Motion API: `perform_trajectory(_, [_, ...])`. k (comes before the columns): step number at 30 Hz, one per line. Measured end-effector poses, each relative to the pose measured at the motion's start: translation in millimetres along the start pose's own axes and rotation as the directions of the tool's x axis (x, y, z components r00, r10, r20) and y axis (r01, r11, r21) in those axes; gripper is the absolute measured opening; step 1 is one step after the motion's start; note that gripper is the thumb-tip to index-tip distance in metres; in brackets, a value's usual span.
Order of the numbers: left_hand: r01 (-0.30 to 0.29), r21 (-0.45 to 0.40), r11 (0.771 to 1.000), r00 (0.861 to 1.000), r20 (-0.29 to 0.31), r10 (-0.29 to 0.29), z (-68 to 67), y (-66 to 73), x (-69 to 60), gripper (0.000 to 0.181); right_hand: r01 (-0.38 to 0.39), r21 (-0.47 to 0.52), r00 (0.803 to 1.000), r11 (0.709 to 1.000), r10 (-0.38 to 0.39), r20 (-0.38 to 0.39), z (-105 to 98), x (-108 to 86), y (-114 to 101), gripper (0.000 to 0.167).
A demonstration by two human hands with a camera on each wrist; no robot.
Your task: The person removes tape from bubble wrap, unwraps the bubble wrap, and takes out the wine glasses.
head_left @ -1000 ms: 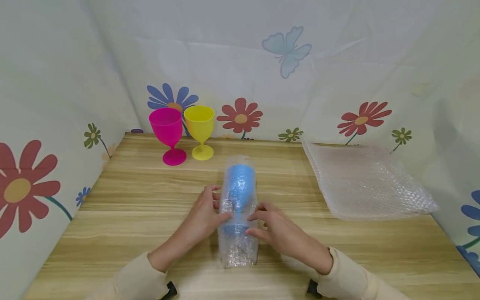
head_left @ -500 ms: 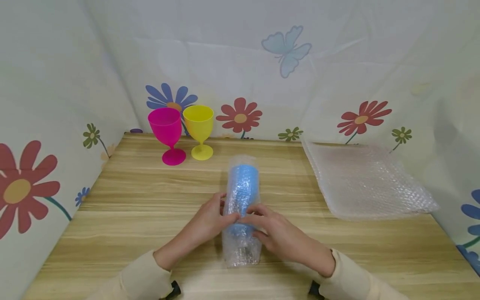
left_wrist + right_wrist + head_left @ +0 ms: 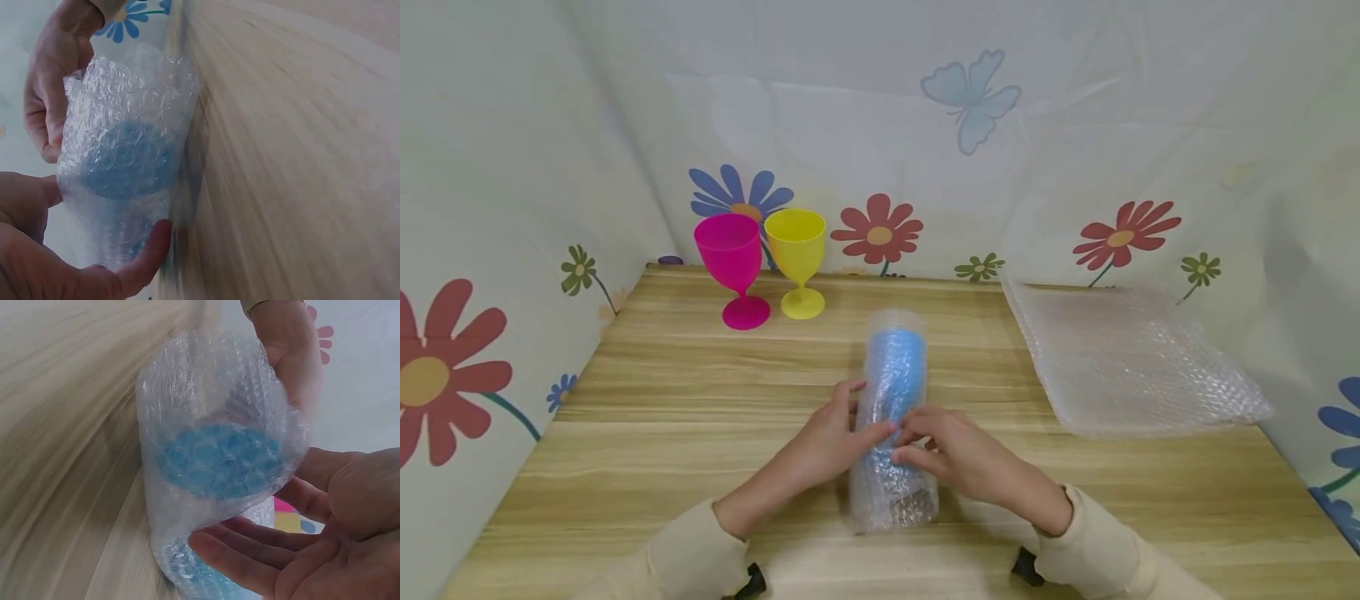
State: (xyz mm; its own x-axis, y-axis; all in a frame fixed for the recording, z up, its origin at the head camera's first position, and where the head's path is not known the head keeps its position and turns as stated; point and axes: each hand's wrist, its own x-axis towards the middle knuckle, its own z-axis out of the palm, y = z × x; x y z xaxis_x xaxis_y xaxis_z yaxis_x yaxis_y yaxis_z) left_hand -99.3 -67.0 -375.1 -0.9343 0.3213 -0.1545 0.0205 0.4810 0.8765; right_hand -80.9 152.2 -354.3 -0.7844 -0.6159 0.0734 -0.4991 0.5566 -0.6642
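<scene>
A blue goblet (image 3: 898,358) lies on its side inside a roll of clear bubble wrap (image 3: 883,512), in front of me on the table. My left hand (image 3: 827,442) holds the roll from its left, thumb across the top and fingers down the side. From the right, my right hand (image 3: 966,457) has thumb and bent fingers at the wrap's loose edge, near the goblet's foot. In the right wrist view the round blue foot (image 3: 219,461) shows through the wrap's end, and the right fingers (image 3: 244,553) touch the wrap. The wrap stands out beyond the foot.
A magenta goblet (image 3: 730,250) and a yellow goblet (image 3: 797,250) stand upright at the back left of the wooden table (image 3: 647,433). A flat sheet of bubble wrap (image 3: 1135,367) lies at the right. Flower-printed cloth (image 3: 820,108) surrounds the table.
The wrapped goblet has shifted and turned slightly to the right. My left hand has followed it rightward, its thumb further over the top. My right hand stays close by the wrap's edge.
</scene>
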Motion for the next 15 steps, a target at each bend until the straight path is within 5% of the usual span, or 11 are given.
perform_trajectory(8, [-0.019, -0.147, 0.989, 0.999, 0.032, 0.024, -1.5, 1.6, -2.3, 0.065, 0.026, 0.019, 1.000, 0.999, -0.026, 0.009, -4.1, -5.5, -0.1, 0.006])
perform_trajectory(15, [0.006, -0.195, 0.981, 0.999, 0.040, 0.001, 0.8, 4.4, -3.1, 0.075, -0.011, 0.153, 0.999, 0.988, 0.005, 0.039, -5.9, -12.4, 7.5, 0.006])
